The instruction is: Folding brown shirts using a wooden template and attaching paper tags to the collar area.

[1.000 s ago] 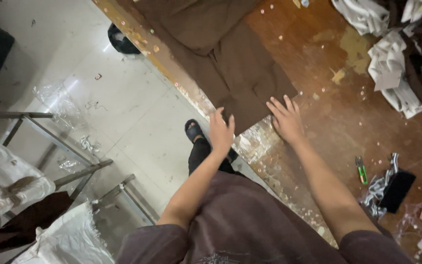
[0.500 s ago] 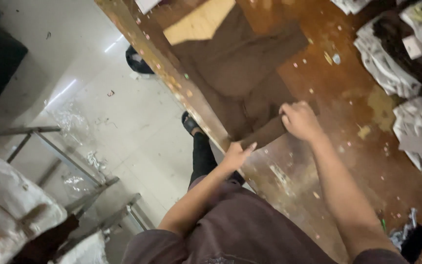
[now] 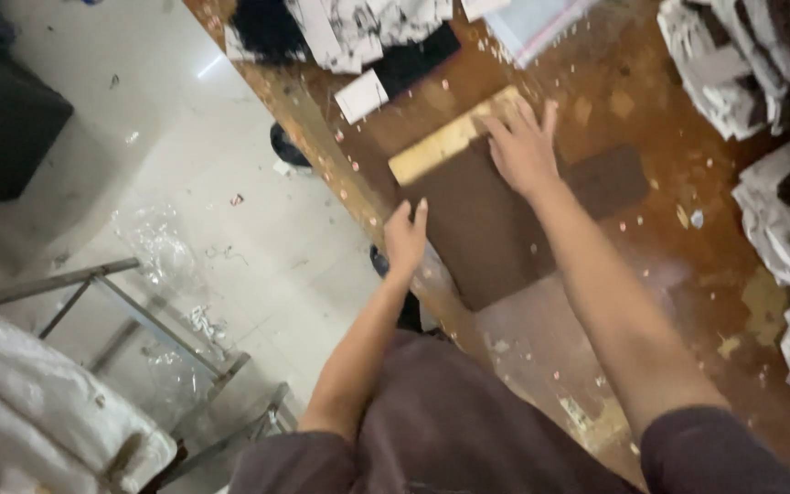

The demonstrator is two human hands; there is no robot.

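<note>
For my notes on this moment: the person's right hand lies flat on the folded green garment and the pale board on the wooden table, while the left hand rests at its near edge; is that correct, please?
Nearly. The garment is dark brown, not green, as the head view shows. The rest holds: the right hand lies flat on it and the pale board on the wooden table, and the left hand rests at its near edge.

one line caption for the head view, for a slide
Both hands, left hand and right hand, flat on folded brown garment.

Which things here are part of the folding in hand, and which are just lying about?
In hand: brown folded garment; cardboard strip; left hand; right hand.

Lying about: white and black garment piles; clear plastic bag; metal rack.
</note>
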